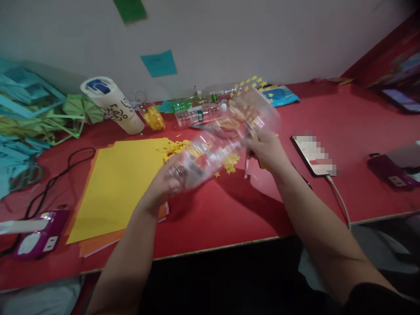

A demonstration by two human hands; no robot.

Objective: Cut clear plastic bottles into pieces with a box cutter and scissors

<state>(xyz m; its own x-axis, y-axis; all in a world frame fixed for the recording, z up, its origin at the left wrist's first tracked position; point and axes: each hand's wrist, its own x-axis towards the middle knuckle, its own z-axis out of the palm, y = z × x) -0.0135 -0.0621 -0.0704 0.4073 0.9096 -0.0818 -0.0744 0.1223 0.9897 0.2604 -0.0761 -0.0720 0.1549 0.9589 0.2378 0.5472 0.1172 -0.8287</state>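
A clear plastic bag (pixel 203 159), blurred by motion, stretches between my two hands above the red table. My left hand (pixel 162 181) is closed round its lower left end. At the upper right, my right hand (pixel 264 148) grips the other part of the clear plastic, where brownish-yellow pieces show through. Small yellow paper stars (pixel 231 162) lie on the table beneath and behind the plastic. Yellow paper sheets (pixel 118 183) are stacked left of my left hand, with orange sheets under them.
Plastic bottles (pixel 200 114) lie along the wall near a tall white cup (pixel 113 105). A phone (pixel 313 155) with a white cable is at right. Folded paper shapes (pixel 29 105) and a purple device (pixel 42 234) are at left. The table's front edge (pixel 216 249) is near.
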